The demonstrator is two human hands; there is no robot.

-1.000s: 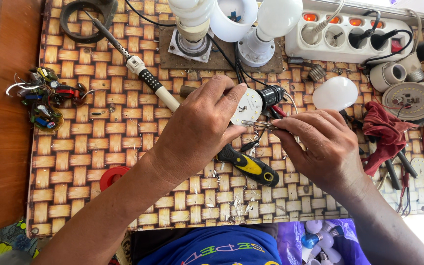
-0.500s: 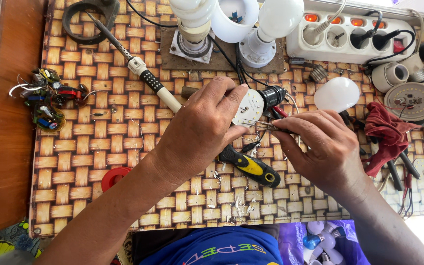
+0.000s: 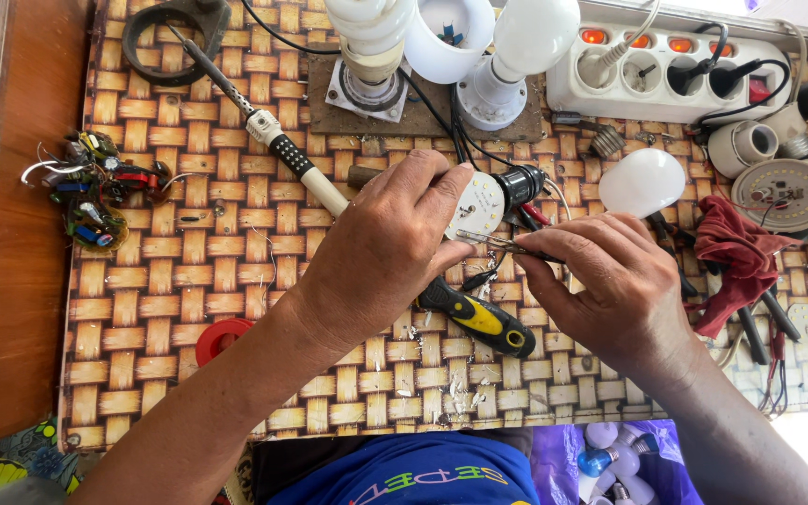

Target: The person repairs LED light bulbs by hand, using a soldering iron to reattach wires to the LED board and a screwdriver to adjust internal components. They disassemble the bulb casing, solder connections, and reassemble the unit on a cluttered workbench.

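Note:
My left hand (image 3: 385, 248) grips a small round white circuit disc (image 3: 476, 206) over the woven mat, fingers curled around its left edge. My right hand (image 3: 610, 285) pinches metal tweezers (image 3: 497, 243) whose tips reach the disc's lower edge. A black lamp socket (image 3: 521, 184) with red and black wires lies just behind the disc. A soldering iron (image 3: 278, 150) with a white and black handle runs diagonally and passes under my left hand. A screwdriver with a black and yellow handle (image 3: 479, 318) lies below both hands.
A white power strip (image 3: 675, 70) with lit red switches sits at the back right. Lamp holders with bulbs (image 3: 395, 56) stand at the back centre. A loose white bulb dome (image 3: 642, 182), a red cloth (image 3: 736, 257), a circuit scrap pile (image 3: 95, 192) and a red tape roll (image 3: 222, 339) surround the work.
Both hands stay in nearly the same spot; the tweezers shift slightly against the disc. Nothing else moved.

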